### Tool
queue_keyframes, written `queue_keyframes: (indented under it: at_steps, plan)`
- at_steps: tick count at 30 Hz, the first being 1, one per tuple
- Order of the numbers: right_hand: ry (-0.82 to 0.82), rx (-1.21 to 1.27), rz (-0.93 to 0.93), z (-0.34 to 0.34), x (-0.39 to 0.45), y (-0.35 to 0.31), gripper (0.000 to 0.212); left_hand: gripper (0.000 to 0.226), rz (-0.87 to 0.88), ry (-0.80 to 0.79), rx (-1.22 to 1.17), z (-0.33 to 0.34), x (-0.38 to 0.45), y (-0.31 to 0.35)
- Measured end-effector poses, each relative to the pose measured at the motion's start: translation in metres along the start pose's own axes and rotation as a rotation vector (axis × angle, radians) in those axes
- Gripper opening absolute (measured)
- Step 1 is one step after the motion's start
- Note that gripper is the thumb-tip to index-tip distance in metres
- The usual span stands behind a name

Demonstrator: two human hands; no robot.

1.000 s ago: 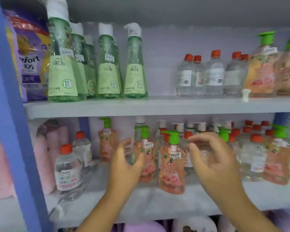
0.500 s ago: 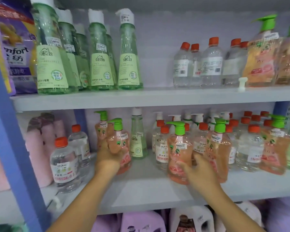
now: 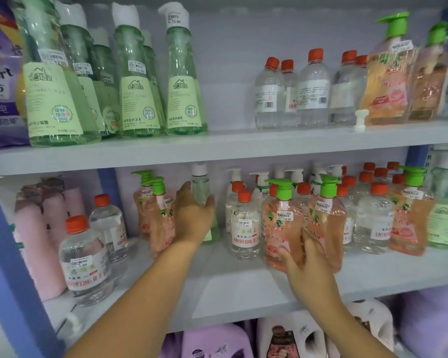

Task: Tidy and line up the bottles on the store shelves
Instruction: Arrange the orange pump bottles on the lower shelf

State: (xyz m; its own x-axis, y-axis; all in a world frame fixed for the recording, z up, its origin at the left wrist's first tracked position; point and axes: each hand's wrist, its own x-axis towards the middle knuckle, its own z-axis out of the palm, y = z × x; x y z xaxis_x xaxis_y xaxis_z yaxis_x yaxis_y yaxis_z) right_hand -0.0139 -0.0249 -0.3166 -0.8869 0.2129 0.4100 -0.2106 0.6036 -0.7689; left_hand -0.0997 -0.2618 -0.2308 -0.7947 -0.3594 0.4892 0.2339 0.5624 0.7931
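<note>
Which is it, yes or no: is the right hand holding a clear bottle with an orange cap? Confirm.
No. The right hand is on the base of two pink pump bottles with green pumps, on the middle shelf.

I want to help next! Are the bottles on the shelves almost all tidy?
Partly. The tall green bottles on the top shelf already stand in rows. Right now the left hand reaches for a lone green bottle, and the right hand holds a pink pump bottle. Still left: pink and clear bottles sit mixed on the middle shelf.
</note>
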Motion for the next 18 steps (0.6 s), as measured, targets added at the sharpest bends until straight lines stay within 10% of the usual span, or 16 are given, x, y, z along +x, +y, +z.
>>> queue_keyframes:
  at_steps: [4, 10, 18]
  plan:
    - [0.049, 0.009, -0.153, -0.041, -0.023, 0.007, 0.048, 0.087, -0.158, -0.145, 0.075, 0.022, 0.038, 0.005]
    - [0.434, 0.146, -0.061, -0.152, 0.031, 0.041, 0.017, 0.03, -0.105, -0.089, 0.112, 0.03, 0.037, -0.016]
    - [0.466, -0.078, 0.257, -0.261, 0.15, 0.121, 0.078, 0.029, -0.059, 0.053, -0.051, 0.019, -0.041, -0.001]
